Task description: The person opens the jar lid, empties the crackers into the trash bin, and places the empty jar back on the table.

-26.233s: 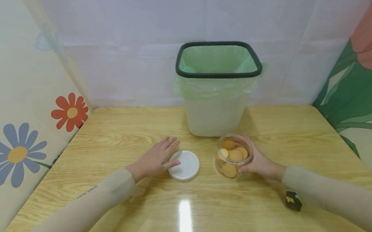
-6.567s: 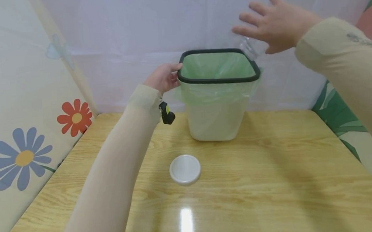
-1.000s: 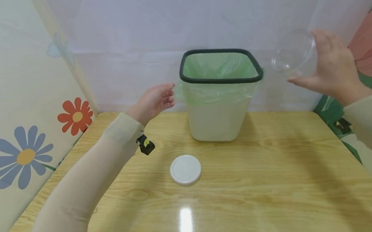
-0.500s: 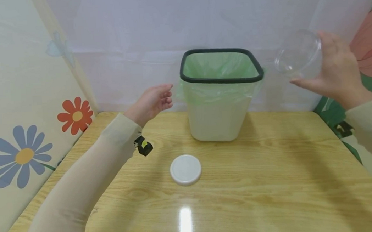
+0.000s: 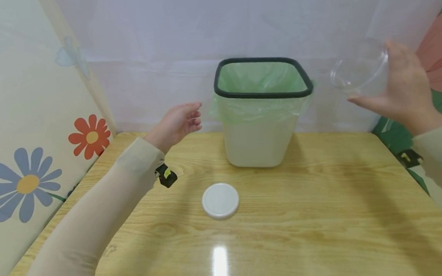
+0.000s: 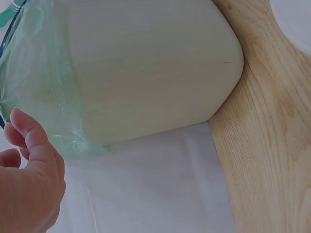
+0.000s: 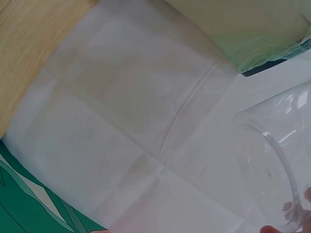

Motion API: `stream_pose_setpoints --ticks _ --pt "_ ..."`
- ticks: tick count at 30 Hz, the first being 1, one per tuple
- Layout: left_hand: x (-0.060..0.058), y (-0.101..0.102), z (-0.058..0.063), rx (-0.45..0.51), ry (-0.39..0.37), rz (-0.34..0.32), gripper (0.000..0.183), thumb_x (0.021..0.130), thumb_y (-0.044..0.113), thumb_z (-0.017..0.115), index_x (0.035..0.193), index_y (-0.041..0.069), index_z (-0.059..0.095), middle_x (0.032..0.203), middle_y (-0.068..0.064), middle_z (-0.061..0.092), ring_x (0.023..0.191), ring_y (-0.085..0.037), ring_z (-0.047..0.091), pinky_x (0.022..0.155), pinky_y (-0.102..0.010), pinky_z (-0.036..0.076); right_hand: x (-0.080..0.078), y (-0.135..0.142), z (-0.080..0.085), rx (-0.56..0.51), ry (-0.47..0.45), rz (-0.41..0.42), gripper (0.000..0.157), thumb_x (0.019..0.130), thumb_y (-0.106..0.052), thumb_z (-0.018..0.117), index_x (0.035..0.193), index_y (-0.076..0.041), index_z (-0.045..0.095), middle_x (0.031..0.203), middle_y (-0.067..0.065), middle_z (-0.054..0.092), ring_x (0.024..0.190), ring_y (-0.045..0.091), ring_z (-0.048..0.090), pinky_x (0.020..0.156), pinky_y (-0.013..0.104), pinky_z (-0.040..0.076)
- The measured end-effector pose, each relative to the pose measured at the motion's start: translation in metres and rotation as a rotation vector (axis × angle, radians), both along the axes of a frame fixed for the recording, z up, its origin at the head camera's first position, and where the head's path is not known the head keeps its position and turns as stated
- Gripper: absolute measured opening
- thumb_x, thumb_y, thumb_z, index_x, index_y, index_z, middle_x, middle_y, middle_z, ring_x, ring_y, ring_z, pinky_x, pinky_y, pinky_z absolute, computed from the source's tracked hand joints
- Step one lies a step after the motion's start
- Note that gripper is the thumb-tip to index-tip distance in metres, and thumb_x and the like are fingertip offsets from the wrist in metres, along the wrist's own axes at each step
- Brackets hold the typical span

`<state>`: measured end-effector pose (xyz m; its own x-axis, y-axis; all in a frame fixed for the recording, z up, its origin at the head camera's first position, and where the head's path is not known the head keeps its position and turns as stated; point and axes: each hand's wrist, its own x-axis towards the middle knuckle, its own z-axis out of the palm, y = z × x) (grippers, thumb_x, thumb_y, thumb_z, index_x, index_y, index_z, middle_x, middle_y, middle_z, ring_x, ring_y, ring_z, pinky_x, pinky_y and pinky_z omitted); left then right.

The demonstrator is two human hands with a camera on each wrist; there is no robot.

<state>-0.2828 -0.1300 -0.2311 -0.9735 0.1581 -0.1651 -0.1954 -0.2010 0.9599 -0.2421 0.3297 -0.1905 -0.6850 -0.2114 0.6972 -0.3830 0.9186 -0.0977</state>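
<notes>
In the head view my right hand (image 5: pixel 407 84) holds a clear plastic jar (image 5: pixel 359 68) in the air, right of the trash bin (image 5: pixel 261 139). The jar is tilted and no cookies show inside it. The right wrist view has the see-through jar (image 7: pixel 272 155) at its right edge, with fingertips at its end. My left hand (image 5: pixel 176 121) hovers left of the bin, fingers loosely curled around nothing. From the left wrist, that hand (image 6: pixel 34 170) overlaps the green bin liner (image 6: pixel 43 82). A round white lid (image 5: pixel 220 200) lies flat on the table.
The bin stands at the back of the wooden table (image 5: pixel 287 235), its black rim (image 5: pixel 264 95) clamping the green liner. Behind it hangs a white cloth (image 5: pixel 162 53). Flower-printed panels (image 5: pixel 13 104) flank the table.
Earlier the jar stood on the table full of cookies, then was at the bin's rim as my left hand held the bin. Over the last second, both hands have drifted slightly farther from the bin.
</notes>
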Motion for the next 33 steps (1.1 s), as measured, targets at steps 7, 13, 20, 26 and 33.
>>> stream_pose_setpoints --ticks 7,13,20,26,33 --pt "0.001 -0.004 -0.004 0.001 -0.002 -0.002 0.013 0.102 0.014 0.05 0.112 0.007 0.052 0.083 -0.003 0.051 0.064 -0.011 0.05 0.06 -0.02 0.05 0.004 0.0 -0.004 -0.051 -0.019 0.0 0.113 0.07 -0.053 0.077 0.154 -0.006 0.017 0.147 0.03 0.032 0.133 0.048 0.029 0.109 0.065 0.022" --pt "0.002 -0.008 -0.007 0.015 -0.006 -0.003 0.01 0.102 0.013 0.05 0.109 0.006 0.052 0.082 -0.004 0.051 0.065 -0.011 0.05 0.059 -0.02 0.05 0.007 -0.001 -0.008 -0.065 -0.047 -0.039 0.112 0.07 -0.04 0.081 0.154 -0.007 0.015 0.147 0.029 0.03 0.132 0.049 0.03 0.103 0.07 0.025" --pt "0.008 -0.013 -0.007 0.017 -0.01 -0.014 0.014 0.103 0.014 0.049 0.114 0.007 0.051 0.084 -0.003 0.052 0.069 -0.01 0.05 0.063 -0.019 0.05 0.01 -0.001 -0.012 -0.093 -0.098 -0.053 0.113 0.071 -0.035 0.081 0.155 -0.006 0.012 0.153 0.026 0.024 0.139 0.046 0.022 0.109 0.067 0.018" --pt "0.01 -0.015 -0.008 0.013 -0.019 -0.011 0.016 0.102 0.015 0.05 0.116 0.006 0.05 0.083 -0.002 0.053 0.069 -0.01 0.051 0.064 -0.02 0.051 0.015 0.001 -0.015 -0.107 -0.121 -0.08 0.113 0.074 -0.039 0.079 0.155 -0.004 0.009 0.154 0.026 0.021 0.14 0.045 0.019 0.112 0.063 0.015" --pt "0.012 -0.019 -0.012 0.009 -0.02 -0.013 0.012 0.103 0.014 0.049 0.112 0.007 0.052 0.083 -0.002 0.052 0.068 -0.009 0.051 0.064 -0.019 0.051 0.02 0.001 -0.021 -0.182 -0.101 -0.065 0.113 0.069 -0.021 0.084 0.155 -0.009 0.014 0.154 0.021 0.025 0.137 0.044 0.024 0.106 0.069 0.022"
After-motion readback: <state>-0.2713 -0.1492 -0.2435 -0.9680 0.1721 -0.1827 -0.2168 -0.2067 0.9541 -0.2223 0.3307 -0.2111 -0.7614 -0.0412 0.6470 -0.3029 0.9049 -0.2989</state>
